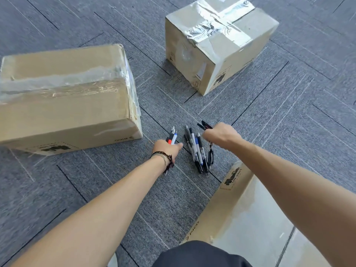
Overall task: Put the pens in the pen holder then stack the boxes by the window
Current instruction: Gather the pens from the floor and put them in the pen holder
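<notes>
- Head view: we're crouched over grey carpet (269, 116) with 3 cardboard boxes around us – 1 on the left (65, 97), 1 far ahead with silver tape (217, 45), 1 near our right leg (248, 214).
- Left hand (167, 148) is curled round a small bunch of pens (172, 136), red and blue barrels, tips pointing away from us.
- Right hand (221, 134) grips a few dark pens (204, 125); their ends stick out past the knuckles, up and to the left.
- Between the 2 hands sits a cluster of pens (198, 151), leaning, long axis running roughly away from us with the bottoms nearer us. It looks like they stand in a clear pen holder (204, 170), but the holder itself is hard to make out.
- Key relation: the holder mouth lies just right of the left hand and just below-left of the right hand. Right hand looks slightly closer, nearly over the cluster.
- Our read: pens step is mid-way; both bunches need to be turned in line with the leaning pens before dropping in. Boxes not stacked yet, no window in view.
- Risk: the holder looks light and may tip if bumped.
</notes>
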The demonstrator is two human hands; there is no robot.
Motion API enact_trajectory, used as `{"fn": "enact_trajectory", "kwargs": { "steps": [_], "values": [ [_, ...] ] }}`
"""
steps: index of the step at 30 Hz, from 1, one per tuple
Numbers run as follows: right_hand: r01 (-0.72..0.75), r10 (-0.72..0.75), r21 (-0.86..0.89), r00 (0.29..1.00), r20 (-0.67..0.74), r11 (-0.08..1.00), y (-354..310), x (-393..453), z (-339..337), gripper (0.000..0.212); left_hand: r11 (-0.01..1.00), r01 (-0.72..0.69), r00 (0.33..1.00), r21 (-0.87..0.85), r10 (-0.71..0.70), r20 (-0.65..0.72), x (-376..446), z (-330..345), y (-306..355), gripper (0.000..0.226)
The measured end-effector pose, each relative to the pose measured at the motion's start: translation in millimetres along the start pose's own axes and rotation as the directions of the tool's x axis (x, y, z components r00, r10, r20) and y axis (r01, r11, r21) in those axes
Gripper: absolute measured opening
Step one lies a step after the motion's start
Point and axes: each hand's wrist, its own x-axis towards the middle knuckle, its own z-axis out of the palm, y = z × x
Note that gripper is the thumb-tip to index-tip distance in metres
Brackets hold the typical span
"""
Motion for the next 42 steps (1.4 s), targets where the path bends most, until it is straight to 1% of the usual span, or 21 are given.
{"fn": "enact_trajectory", "kwargs": {
  "steps": [3, 6, 10, 12, 14, 17, 19, 20, 22, 24, 25, 27, 29, 31, 33, 34, 36, 37, 39, 40, 42],
  "values": [
    [-0.021, 0.014, 0.17, 0.999, 0.041, 0.985, 0.7, -5.1, -16.8, 0.016, 0.958, -0.079, 0.993, 0.275, 0.099, -0.059, -4.9, 11.3, 9.5, 0.037],
    [-0.044, 0.031, 0.212, 0.998, 0.063, 0.976, 0.6, -11.7, -29.1, 0.011, 0.884, -0.104, 0.979, 0.457, 0.172, -0.11, -9.2, 19.0, 18.4, 0.038],
    [-0.063, 0.068, 0.169, 0.998, -0.019, 0.984, 2.4, -14.8, -36.2, 0.014, 0.794, -0.158, 0.964, 0.588, 0.254, -0.084, -16.8, 29.5, 26.6, 0.037],
    [-0.074, 0.077, 0.136, 0.997, -0.013, 0.988, 2.6, -15.7, -36.3, 0.013, 0.76, -0.168, 0.958, 0.628, 0.276, -0.077, -18.5, 34.6, 28.4, 0.038],
    [-0.095, 0.097, 0.116, 0.995, -0.016, 0.989, 3.8, -14.9, -34.0, 0.012, 0.737, -0.169, 0.955, 0.655, 0.287, -0.077, -18.4, 37.8, 28.4, 0.032],
    [-0.107, 0.108, 0.169, 0.994, 0.007, 0.98, 5.2, -10.0, -25.4, 0.008, 0.693, -0.2, 0.949, 0.693, 0.313, -0.04, -19.7, 37.1, 26.4, 0.029],
    [-0.088, 0.087, 0.138, 0.996, 0.017, 0.987, 4.7, -6.0, -17.1, 0.01, 0.714, -0.219, 0.954, 0.665, 0.299, -0.007, -18.7, 31.8, 22.5, 0.03],
    [-0.081, 0.08, 0.109, 0.997, 0.014, 0.991, 3.1, -5.3, -12.7, 0.009, 0.758, -0.224, 0.96, 0.613, 0.279, 0.005, -16.1, 28.2, 19.8, 0.03],
    [-0.071, 0.072, 0.045, 0.997, -0.013, 0.996, -0.3, -4.6, -5.7, 0.008, 0.893, -0.21, 0.975, 0.398, 0.22, 0.021, -12.1, 18.6, 15.1, 0.028],
    [-0.067, 0.066, -0.039, 0.997, -0.047, 0.997, -4.8, -4.8, -0.7, 0.01, 0.98, -0.157, 0.988, 0.126, 0.154, 0.032, -10.0, 6.7, 12.2, 0.026],
    [-0.065, 0.061, -0.072, 0.997, -0.055, 0.995, -6.8, -4.9, 1.4, 0.012, 0.993, -0.118, 0.992, 0.004, 0.117, 0.051, -9.8, 0.3, 11.7, 0.024],
    [-0.059, 0.051, -0.126, 0.996, -0.069, 0.99, -10.0, -4.8, 6.3, 0.015, 0.974, -0.018, 0.988, -0.225, 0.051, 0.144, -10.3, -11.1, 11.0, 0.018],
    [-0.053, 0.038, -0.185, 0.996, -0.086, 0.981, -12.6, -4.5, 12.1, 0.015, 0.935, 0.07, 0.972, -0.349, 0.015, 0.233, -9.3, -18.7, 9.2, 0.028],
    [-0.043, 0.023, -0.229, 0.995, -0.093, 0.973, -14.0, -2.0, 17.9, 0.013, 0.902, 0.118, 0.966, -0.415, -0.008, 0.257, -5.6, -22.6, 4.7, 0.043],
    [-0.034, 0.007, -0.26, 0.995, -0.103, 0.965, -14.2, -0.2, 21.9, 0.012, 0.898, 0.118, 0.969, -0.424, -0.011, 0.247, -3.2, -24.6, 0.7, 0.049],
    [-0.027, -0.005, -0.278, 0.993, -0.114, 0.96, -13.8, 0.3, 22.9, 0.011, 0.912, 0.103, 0.97, -0.398, -0.004, 0.242, -3.5, -23.8, 0.4, 0.044],
    [-0.006, -0.038, -0.328, 0.991, -0.128, 0.945, -13.3, 0.6, 26.7, 0.01, 0.939, 0.083, 0.972, -0.334, -0.003, 0.233, -5.5, -21.7, -0.7, 0.026],
    [0.002, -0.052, -0.355, 0.99, -0.13, 0.935, -12.5, -0.1, 29.3, 0.01, 0.952, 0.073, 0.978, -0.296, -0.01, 0.21, -5.0, -19.0, -1.5, 0.021],
    [0.01, -0.061, -0.396, 0.991, -0.117, 0.918, -8.1, -1.5, 34.2, 0.01, 0.984, 0.014, 0.993, -0.176, 0.008, 0.122, -4.0, -12.3, -2.1, 0.023],
    [0.01, -0.056, -0.398, 0.993, -0.103, 0.917, -5.1, -1.4, 35.0, 0.011, 0.996, -0.03, 0.997, -0.085, 0.036, 0.066, -2.5, -8.3, -2.0, 0.026],
    [0.005, -0.029, -0.32, 0.997, -0.072, 0.947, 2.0, -1.8, 30.2, 0.013, 0.985, -0.11, 0.992, 0.135, 0.117, -0.042, -2.2, -2.1, 1.2, 0.032]
  ]
}}
